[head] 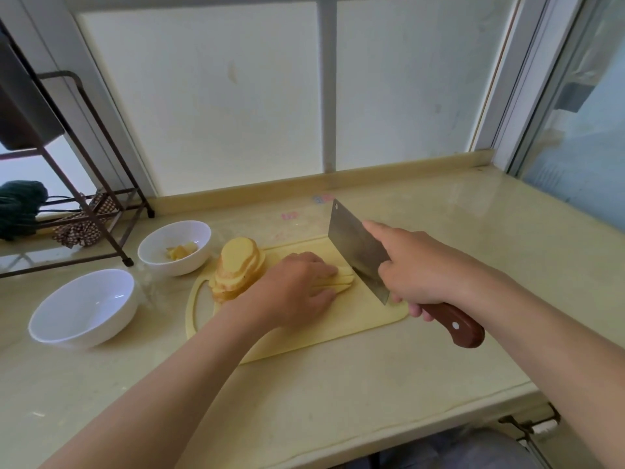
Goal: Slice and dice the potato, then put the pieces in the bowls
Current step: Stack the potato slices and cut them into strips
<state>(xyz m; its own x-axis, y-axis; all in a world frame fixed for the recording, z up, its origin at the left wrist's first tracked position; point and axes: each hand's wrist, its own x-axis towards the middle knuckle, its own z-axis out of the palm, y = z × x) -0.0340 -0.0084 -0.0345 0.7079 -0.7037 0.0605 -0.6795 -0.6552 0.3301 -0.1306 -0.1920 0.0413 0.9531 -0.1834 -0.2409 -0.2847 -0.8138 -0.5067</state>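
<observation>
Pale yellow potato strips (343, 280) are being pressed flat by the left hand (297, 289). A cleaver (358, 255) is being gripped by the right hand (422, 269), its blade resting beside them.

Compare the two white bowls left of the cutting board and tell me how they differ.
The near bowl holds nothing, while the far bowl has a few yellow potato pieces in it. The near bowl sits apart from the cutting board; the far bowl sits close beside the board's far-left corner, next to the stack of potato slices. The near bowl looks wider in this view. Both are plain white, round, upright bowls on the counter.
</observation>
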